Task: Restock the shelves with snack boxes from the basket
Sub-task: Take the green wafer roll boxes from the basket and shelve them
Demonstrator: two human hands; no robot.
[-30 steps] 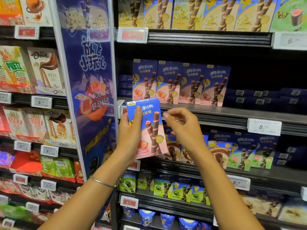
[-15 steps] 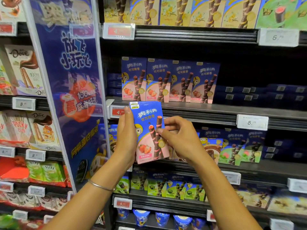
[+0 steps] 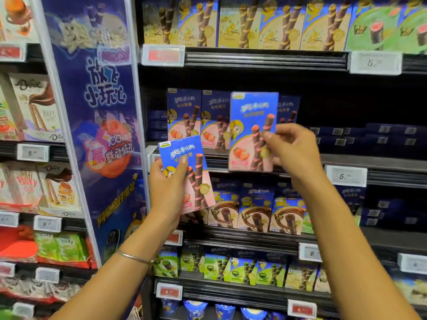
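The right hand (image 3: 293, 148) pinched a strawberry wafer-roll box (image 3: 251, 125) before the half-filled shelf (image 3: 342, 160). The left hand (image 3: 166, 188) gripped a second box (image 3: 184, 155), neither shelved yet.

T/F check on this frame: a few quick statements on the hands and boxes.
1. The left hand holds the lower box, and the right hand holds the raised box. True.
2. The raised box stands on the shelf. False: it is held in the air in front of the shelf.
3. The right wrist bears a band. False: the bracelet is on the left wrist.
4. The shelf boxes show the same strawberry design as the raised box. True.
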